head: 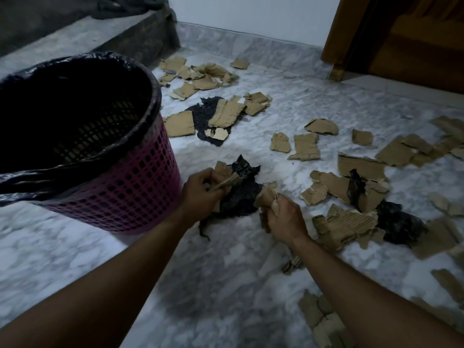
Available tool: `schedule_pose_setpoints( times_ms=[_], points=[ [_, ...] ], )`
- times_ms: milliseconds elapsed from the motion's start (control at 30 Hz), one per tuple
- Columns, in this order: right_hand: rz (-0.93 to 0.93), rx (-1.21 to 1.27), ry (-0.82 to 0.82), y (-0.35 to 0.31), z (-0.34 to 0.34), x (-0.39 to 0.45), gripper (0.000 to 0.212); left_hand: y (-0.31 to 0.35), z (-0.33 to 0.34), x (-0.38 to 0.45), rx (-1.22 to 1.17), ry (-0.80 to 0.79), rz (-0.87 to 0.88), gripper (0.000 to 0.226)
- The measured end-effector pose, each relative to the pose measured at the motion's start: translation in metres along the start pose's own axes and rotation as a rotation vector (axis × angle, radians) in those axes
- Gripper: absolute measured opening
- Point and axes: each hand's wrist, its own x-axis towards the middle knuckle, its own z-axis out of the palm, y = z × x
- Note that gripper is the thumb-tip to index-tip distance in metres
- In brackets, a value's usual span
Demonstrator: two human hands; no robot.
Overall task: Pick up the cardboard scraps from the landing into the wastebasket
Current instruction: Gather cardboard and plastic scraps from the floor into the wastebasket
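Note:
A pink mesh wastebasket (130, 197) lined with a black bag stands tilted at the left on the marble landing. My left hand (200, 192) grips brown cardboard scraps (226, 175) just right of the basket. My right hand (283, 217) grips other cardboard scraps (267, 194). A crumpled piece of black plastic (242, 192) lies between the two hands. Several more torn cardboard scraps (346, 227) are scattered over the floor to the right and further back (200, 76).
Black mesh and plastic pieces (399, 222) lie among the scraps, one under cardboard further back (200, 116). A stone step (105, 36) rises at the back left. A wooden door frame (336, 69) stands at the back right. More cardboard (319, 315) lies near my right forearm.

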Motion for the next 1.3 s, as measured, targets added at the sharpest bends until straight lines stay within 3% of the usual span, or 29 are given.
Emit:
schedule_pose_setpoints(
  times_ms=[167,300,367,467,567,733,867,1100,1200,1300],
  points=[
    [0.043,0.032,-0.045,-0.008,-0.002,-0.006,0.029,-0.012,-0.004,0.010,0.443,-0.142,0.055,0.026],
    [0.065,0.047,-0.103,-0.001,-0.009,-0.023,0.030,-0.033,0.010,0.015,0.588,-0.264,-0.085,0.024],
    [0.067,0.039,-0.141,0.005,-0.014,-0.028,0.031,-0.040,0.022,0.008,0.635,-0.291,-0.041,0.028],
    [0.083,0.042,-0.151,0.014,-0.021,-0.033,0.037,-0.053,0.037,-0.009,0.599,-0.158,-0.037,0.031],
    [0.128,0.047,-0.117,0.013,-0.025,-0.037,0.045,-0.061,0.041,-0.030,0.556,-0.133,-0.034,0.041],
    [0.167,0.129,-0.029,-0.007,-0.032,-0.045,0.057,-0.026,0.044,-0.050,0.395,-0.059,-0.008,0.017],
    [0.152,0.182,0.095,-0.036,-0.055,-0.050,0.022,0.036,0.032,-0.038,0.312,-0.035,0.063,0.017],
    [0.023,0.239,0.297,-0.143,-0.133,-0.028,0.036,0.156,-0.049,-0.022,0.155,0.138,0.289,0.014],
    [-0.106,0.176,0.312,-0.216,-0.149,-0.022,0.047,0.192,-0.102,-0.029,0.091,0.263,0.325,0.014],
    [-0.211,0.168,0.258,-0.285,-0.136,-0.015,0.036,0.205,-0.159,-0.036,0.127,0.395,0.328,0.013]
  ],
)
